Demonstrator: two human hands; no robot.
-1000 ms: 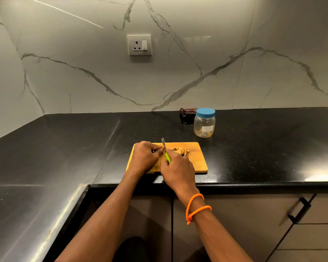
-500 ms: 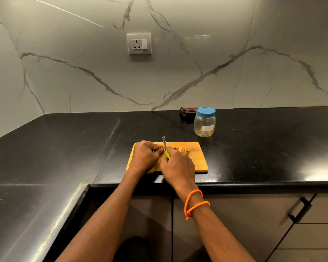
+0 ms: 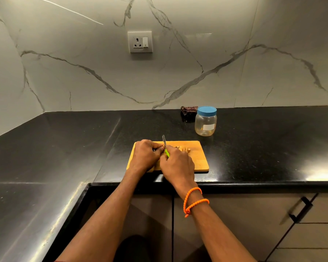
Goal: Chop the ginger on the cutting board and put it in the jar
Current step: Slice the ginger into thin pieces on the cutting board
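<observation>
On the rectangular wooden cutting board [image 3: 199,159] near the black counter's front edge [image 3: 254,183], the right hand [image 3: 177,164] grips a green-handled knife [image 3: 165,148]; the left hand [image 3: 144,155] pinches ginger. Chopped pale ginger pieces [image 3: 183,148] lie just right of the blade. The blue-lidded clear plastic jar [image 3: 206,121] stands closed beyond the board's far right corner, a dark folded cloth [image 3: 187,110] behind it.

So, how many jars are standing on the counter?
1. The jar, clear with a blue lid, stands on the black counter beyond the cutting board's far right corner, next to a dark cloth. No other jar shows.
</observation>
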